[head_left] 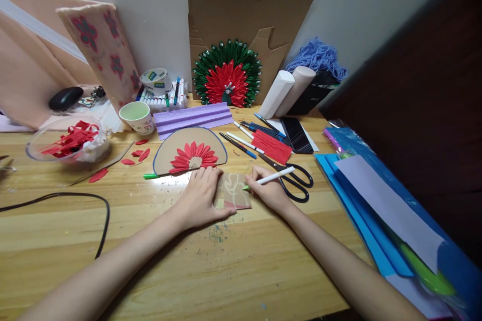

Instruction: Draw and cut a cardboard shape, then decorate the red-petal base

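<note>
A small square of brown cardboard (243,199) with pale curved lines drawn on it lies flat on the table. My left hand (201,194) steadies it from the left, thumb at its lower edge and fingers by its upper corner. Pinched in my right hand (269,193) is a white marker (276,175), its green tip touching or just over the card's right part. Behind my left hand is a half-round cardboard piece (184,143) edged in blue, with red petals (194,153) fanned on it. Black-handled scissors (301,193) lie beside my right hand.
Pens (241,144), red crepe paper (271,146) and a phone (297,135) lie beyond the scissors. A paper cup (141,123) and a bowl of red scraps (33,148) stand left. A green-and-red fan (228,80) leans on cardboard (241,5). Blue sheets (350,210) lie right.
</note>
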### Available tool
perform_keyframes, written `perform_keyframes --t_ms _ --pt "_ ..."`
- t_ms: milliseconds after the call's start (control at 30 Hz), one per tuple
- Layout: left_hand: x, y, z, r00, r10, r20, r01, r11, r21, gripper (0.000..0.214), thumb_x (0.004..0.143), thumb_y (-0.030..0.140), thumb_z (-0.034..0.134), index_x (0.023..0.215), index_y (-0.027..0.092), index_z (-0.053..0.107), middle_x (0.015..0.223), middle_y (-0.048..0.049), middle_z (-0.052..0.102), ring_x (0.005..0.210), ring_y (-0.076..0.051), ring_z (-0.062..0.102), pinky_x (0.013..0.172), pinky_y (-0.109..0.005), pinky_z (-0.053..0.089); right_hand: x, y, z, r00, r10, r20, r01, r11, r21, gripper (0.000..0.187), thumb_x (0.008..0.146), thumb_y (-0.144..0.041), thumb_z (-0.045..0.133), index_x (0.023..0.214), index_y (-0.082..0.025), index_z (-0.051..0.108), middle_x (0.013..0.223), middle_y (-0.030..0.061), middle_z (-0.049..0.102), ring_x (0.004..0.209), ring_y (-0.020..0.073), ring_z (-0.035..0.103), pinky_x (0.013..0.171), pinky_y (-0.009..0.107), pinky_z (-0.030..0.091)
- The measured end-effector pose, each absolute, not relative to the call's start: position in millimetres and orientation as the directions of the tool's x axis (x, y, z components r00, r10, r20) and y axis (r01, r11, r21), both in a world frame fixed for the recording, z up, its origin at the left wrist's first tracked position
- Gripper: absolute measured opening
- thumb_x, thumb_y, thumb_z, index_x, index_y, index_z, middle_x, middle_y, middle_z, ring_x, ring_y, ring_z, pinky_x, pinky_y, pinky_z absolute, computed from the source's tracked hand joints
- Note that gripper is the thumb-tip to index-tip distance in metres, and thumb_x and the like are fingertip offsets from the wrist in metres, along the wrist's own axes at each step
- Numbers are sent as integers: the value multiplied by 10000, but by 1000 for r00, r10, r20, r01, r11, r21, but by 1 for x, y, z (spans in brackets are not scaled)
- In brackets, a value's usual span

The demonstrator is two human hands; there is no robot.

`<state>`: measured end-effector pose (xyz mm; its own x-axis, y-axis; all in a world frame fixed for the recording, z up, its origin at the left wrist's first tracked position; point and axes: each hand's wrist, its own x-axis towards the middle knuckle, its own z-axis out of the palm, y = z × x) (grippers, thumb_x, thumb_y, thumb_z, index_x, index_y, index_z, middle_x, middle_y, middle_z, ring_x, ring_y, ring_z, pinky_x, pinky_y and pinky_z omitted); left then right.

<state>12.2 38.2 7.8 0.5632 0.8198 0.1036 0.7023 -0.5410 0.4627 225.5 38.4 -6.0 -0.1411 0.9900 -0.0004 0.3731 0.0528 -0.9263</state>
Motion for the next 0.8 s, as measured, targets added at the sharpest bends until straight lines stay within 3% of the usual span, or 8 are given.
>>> perform_keyframes --t_ms 167,800 --pt "13 38 9 564 819 103 704 -542 458 659 667 609 604 1127 171 427 1038 -99 493 951 -283 444 825 -419 367 224 38 -4 -187 982 -4 458 83 -885 303 818 -288 547 568 -199 401 529 -43 440 521 113 406 518 242 300" --pt "13 39 6 570 814 112 710 -556 432 695 672 642 583 1139 150 434 1028 -98 490 933 -276 441 829 -425 363 226 39 -4 -215 976 -40 425 57 -903 306 771 -256 530 535 -202 343 500 -59 394 483 91 360 484 221 277"
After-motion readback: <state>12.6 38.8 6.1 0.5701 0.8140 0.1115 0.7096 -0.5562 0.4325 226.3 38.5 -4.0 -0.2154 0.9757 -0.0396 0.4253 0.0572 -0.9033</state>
